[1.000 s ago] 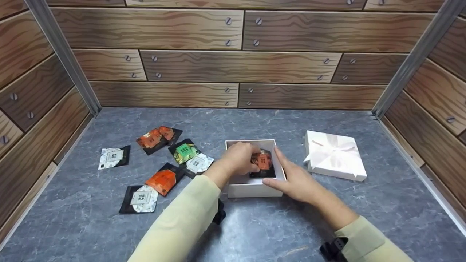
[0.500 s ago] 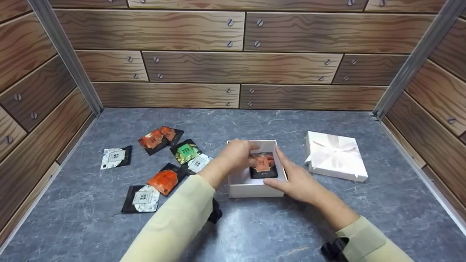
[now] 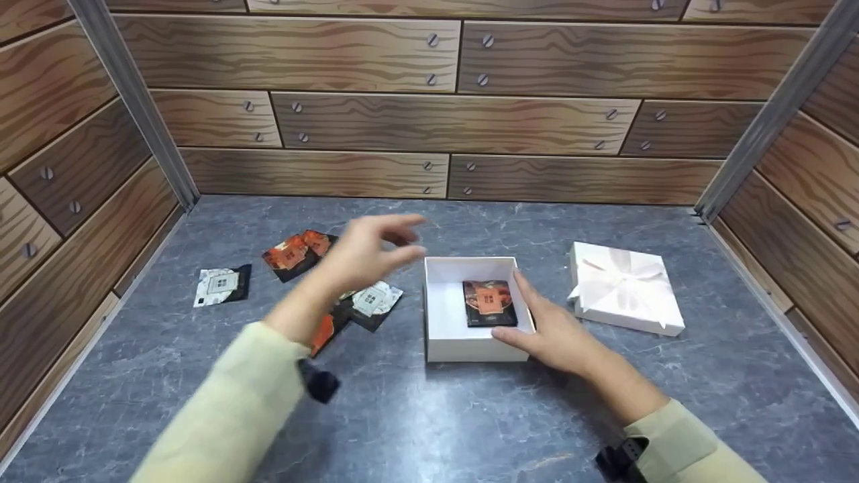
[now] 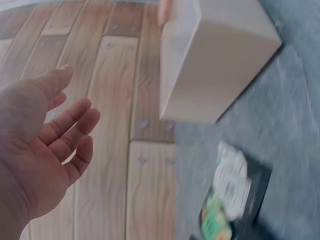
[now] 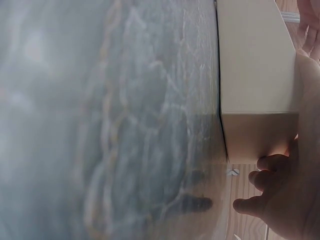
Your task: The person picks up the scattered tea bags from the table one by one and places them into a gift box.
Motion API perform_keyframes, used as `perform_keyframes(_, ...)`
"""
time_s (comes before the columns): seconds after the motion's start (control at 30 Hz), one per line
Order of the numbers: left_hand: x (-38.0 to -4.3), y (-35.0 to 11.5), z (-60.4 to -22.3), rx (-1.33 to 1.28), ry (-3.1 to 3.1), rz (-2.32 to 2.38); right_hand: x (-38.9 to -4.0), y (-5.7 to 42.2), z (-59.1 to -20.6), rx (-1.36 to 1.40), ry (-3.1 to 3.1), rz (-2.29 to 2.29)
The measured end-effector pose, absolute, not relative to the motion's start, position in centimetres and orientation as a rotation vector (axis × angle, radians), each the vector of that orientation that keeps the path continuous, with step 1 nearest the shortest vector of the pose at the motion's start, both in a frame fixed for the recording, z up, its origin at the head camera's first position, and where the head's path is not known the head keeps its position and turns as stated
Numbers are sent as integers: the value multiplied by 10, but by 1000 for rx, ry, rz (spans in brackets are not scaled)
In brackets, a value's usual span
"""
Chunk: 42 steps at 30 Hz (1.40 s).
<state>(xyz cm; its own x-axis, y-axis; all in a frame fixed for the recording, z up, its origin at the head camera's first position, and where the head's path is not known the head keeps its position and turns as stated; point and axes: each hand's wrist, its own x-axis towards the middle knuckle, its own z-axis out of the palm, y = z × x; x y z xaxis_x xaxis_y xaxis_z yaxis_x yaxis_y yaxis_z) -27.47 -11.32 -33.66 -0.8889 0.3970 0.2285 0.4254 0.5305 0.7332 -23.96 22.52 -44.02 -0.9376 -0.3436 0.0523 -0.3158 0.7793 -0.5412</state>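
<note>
Right of the overlapping packets (image 3: 288, 257): one white box (image 3: 470, 350), red packet (image 3: 490, 304) inside, right hand (image 3: 560, 335) gripping its right side. Left hand (image 3: 366, 251): empty, fingers loosely spread; a careless pinch could lift two packets together.

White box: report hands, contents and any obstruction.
Left hand empty, raised. Right hand holding white box at its right side. Orange-and-black packet inside. Ribboned lid aside, only right hand at box rim.

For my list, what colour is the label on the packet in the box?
The label is orange-red, best seen in the head view.
</note>
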Motion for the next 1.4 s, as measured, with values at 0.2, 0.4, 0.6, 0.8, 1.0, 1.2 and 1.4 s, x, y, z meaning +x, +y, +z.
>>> perform_keyframes(0.2, -262, -167, -327, -644, -2618, -1402, -241, 225, -441, -556, 2920, -871)
perform_keyframes(0.4, -250, -212, -331, -527, -2564, -1415, -241, 224, -442, -530, 2912, -869)
perform_keyframes(0.6, -234, -253, -342, -421, -2586, -1395, -239, 225, -444, -535, 2919, -852)
perform_keyframes(0.8, -223, -282, -357, -338, -2637, -1417, -240, 225, -444, -520, 2913, -862)
perform_keyframes(1.0, -216, -303, -375, -305, -2686, -1373, -240, 224, -440, -531, 2908, -878)
perform_keyframes(1.2, -213, -317, -394, -292, -2752, -1411, -240, 224, -441, -517, 2907, -881)
perform_keyframes(1.4, -209, -328, -417, -312, -2787, -1440, -241, 225, -443, -508, 2906, -883)
